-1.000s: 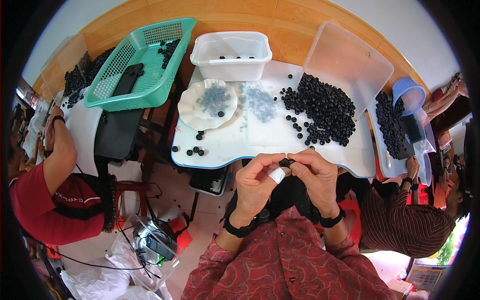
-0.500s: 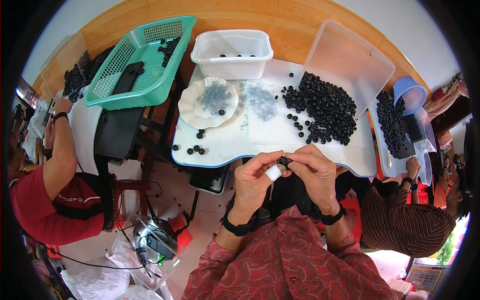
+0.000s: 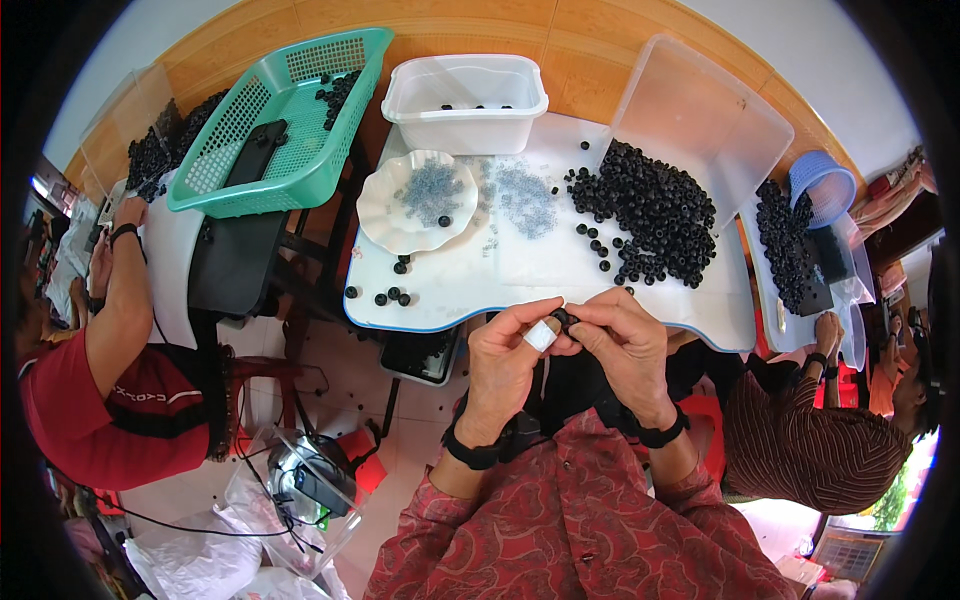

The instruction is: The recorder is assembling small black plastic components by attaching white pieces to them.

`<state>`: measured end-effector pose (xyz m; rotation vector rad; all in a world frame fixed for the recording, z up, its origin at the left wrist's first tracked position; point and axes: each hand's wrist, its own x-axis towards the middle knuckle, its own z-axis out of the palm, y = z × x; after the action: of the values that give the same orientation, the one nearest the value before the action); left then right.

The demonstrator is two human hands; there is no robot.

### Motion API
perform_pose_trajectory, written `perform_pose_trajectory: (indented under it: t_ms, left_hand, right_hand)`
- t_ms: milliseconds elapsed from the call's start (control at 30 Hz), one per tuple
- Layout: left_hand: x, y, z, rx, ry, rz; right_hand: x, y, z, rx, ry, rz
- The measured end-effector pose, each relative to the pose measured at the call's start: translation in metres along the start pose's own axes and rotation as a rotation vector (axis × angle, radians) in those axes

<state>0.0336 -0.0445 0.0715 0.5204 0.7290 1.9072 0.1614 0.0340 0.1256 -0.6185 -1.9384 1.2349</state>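
Small black ring (image 3: 563, 318) between both hands' fingers (image 3: 590, 322)

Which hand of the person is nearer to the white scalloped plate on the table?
Left. The left hand is below the white scalloped plate, to its right and apart from it. The right hand is farther right, beside the left hand, both pinching a small black piece.

Single head-worn fisheye; looks steeply down; hands close below; white table (image 3: 450, 290) ahead; edges bend.

Matt black beads (image 3: 660, 205), maybe rubber; glossy white tabletop (image 3: 470, 285); green plastic basket (image 3: 300, 150).
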Motion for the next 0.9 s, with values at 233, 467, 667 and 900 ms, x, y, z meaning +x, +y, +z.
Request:
perform_pose_trajectory:
  t_ms: [233, 467, 667, 900]
  left_hand:
    - [-0.001, 0.000, -0.003, 0.062, 0.022, -0.027]
    - [0.000, 0.004, -0.002, 0.204, 0.021, -0.012]
    - [0.000, 0.003, -0.002, 0.262, 0.019, -0.002]
    - [0.000, 0.006, 0.004, 0.314, 0.058, 0.002]
  right_hand:
    - [-0.003, 0.008, 0.001, -0.068, 0.016, -0.015]
    - [0.000, 0.007, 0.001, -0.087, 0.005, -0.036]
    - [0.000, 0.007, 0.007, -0.135, 0.012, -0.036]
    - [-0.002, 0.012, 0.012, -0.271, 0.019, -0.120]
